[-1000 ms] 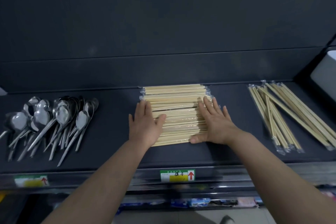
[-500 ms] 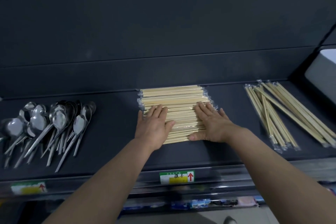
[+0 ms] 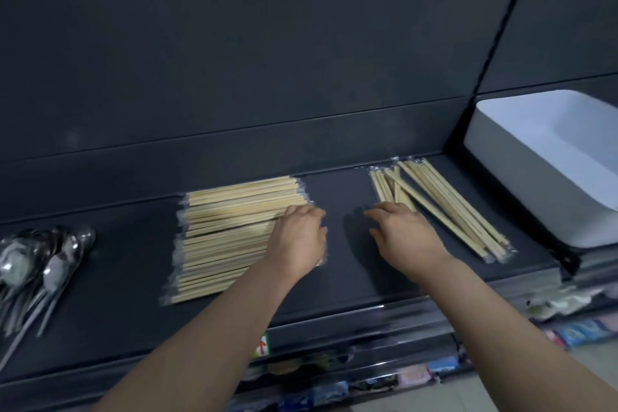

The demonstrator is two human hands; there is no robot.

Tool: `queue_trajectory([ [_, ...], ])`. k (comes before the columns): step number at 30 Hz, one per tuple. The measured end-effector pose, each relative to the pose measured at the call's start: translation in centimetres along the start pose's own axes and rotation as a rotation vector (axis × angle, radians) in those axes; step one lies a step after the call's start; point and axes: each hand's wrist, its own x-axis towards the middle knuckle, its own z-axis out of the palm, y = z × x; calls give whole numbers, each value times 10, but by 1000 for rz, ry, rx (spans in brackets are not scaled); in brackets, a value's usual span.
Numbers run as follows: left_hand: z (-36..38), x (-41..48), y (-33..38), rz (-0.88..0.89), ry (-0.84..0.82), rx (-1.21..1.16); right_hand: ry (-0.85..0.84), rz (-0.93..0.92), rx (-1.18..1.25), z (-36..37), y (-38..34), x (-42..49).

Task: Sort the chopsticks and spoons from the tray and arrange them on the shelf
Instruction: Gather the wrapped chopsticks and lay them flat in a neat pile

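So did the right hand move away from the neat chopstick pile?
Yes. The right hand slid right, off the neat chopstick pile, and is now by the loose chopsticks.

1 wide-angle camera rides on the person's head, facing forward and down onto the dark shelf (image 3: 127, 278) from close by. The left hand (image 3: 297, 241) and right hand (image 3: 404, 237) lie near the frame's middle. The spoons (image 3: 50, 264) are cropped at its left edge, the white tray (image 3: 541, 177) at its right.
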Motion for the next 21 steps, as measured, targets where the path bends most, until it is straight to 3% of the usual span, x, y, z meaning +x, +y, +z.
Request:
queue_trajectory([
  [7, 24, 45, 85, -110, -105, -173, 60, 154, -15, -13, 85, -13],
  [12, 42, 73, 128, -264, -99, -141, 20, 159, 62, -18, 115, -11],
  [21, 38, 97, 133, -539, -135, -183, -56, 105, 51, -13, 118, 13],
])
